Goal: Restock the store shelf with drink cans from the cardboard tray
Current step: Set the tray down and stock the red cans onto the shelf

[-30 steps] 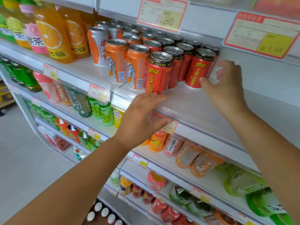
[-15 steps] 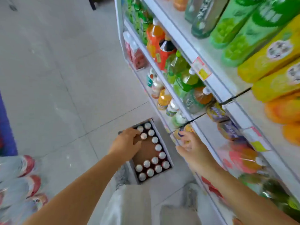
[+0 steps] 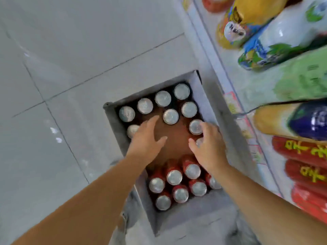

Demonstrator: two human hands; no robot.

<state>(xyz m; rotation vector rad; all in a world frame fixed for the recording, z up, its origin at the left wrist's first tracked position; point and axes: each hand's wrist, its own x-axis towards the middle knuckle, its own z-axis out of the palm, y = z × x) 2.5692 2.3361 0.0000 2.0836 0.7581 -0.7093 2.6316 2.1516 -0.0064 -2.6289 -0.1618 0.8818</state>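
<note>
Cardboard tray (image 3: 203, 99) on floor beside shelf (image 3: 235, 76); red cans (image 3: 174, 176) upright inside. Left grip (image 3: 146, 138) spread, empty; right grip (image 3: 208, 147) curled over edge cans, closure unclear. Advisable: encircle can bodies fully, lift vertically.

Cans (image 3: 174, 177): red sides, silver tops.
Cardboard tray (image 3: 203, 96): grey walls, brown base.
Floor tiles (image 3: 70, 50): pale grey, thin dark joints.
Shelf (image 3: 219, 68): white.
Nearest bottles (image 3: 304, 152): red, yellow characters.
Middle bottle (image 3: 300, 80): pale green.
Far bottle (image 3: 251, 13): yellow, white label.
</note>
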